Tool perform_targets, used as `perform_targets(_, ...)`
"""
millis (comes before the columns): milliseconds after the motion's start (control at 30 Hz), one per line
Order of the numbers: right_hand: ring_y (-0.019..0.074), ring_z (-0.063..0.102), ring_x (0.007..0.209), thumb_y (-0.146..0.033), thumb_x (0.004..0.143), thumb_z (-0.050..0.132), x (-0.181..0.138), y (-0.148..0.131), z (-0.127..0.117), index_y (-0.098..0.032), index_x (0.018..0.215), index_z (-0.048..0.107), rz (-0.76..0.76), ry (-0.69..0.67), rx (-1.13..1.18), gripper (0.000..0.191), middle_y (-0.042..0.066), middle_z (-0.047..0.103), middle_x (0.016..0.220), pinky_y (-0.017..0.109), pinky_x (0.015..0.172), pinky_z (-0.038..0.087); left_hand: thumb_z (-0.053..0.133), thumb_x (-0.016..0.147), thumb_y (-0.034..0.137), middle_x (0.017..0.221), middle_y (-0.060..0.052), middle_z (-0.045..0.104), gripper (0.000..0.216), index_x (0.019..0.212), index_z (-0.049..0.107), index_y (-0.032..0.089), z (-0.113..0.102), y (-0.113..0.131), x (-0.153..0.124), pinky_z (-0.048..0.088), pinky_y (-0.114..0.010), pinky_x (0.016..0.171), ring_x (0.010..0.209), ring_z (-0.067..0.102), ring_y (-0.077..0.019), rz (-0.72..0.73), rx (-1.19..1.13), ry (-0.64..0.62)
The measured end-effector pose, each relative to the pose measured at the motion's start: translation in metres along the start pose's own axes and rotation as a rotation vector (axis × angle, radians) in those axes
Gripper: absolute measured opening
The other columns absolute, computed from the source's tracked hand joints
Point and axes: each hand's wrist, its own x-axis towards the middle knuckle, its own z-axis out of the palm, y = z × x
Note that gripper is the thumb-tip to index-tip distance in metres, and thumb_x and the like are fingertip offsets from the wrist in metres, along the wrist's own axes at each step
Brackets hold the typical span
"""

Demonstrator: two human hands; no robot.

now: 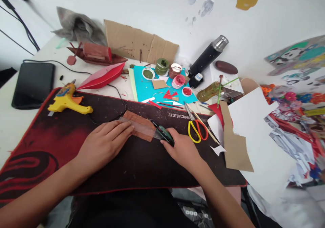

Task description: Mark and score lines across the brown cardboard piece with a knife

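Observation:
On the dark mat lies a reddish-brown painted piece of card (pixel 142 119), with a clear strip like a ruler (pixel 146 131) laid lengthwise over it. My left hand (pixel 108 138) rests flat on the strip's left part, fingers stretched out and pressing down. A dark utility knife (pixel 162 132) is gripped in my right hand (pixel 181 147), its front end against the card's right end. Whether the blade touches the card cannot be made out. Scissors (pixel 195 126) with yellow and orange handles lie just right of my right hand.
A yellow glue gun (pixel 69 101) sits left on the mat (pixel 142 167). Behind are a red boat shape (pixel 103 77), a brown model boat (pixel 98 53), paint jars (pixel 161 66) and a black flask (pixel 207 57). Cardboard (pixel 237 150) and white paper (pixel 250 114) lie right.

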Motion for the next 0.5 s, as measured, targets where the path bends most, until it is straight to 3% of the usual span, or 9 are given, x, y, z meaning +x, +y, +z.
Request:
perform_targets(133,0.0334,0.084,0.088,-0.04,0.108,0.069,0.0,0.005,0.004,-0.023,0.136,0.069,-0.012,0.03,0.006,0.032,0.009,0.086,0.096,0.032,0.069,0.044,0.057,0.111,0.022,0.147,-0.007,0.08,0.043,0.15,0.074,0.029,0.002,-0.001,-0.002,0.06,-0.045,0.113,0.132,0.076,-0.0294,-0.024,-0.043,-0.063)
perform_targets(500,0.0336,0.084,0.084,-0.04,0.106,0.069,0.002,0.01,0.011,-0.023,0.132,0.068,0.009,0.036,0.082,0.031,0.007,0.085,0.09,0.031,0.067,0.042,0.062,0.108,0.018,0.151,-0.012,0.077,0.038,0.143,0.075,0.022,0.0,0.005,0.006,0.061,-0.049,0.116,0.142,0.069,-0.0334,-0.013,0.024,-0.02)
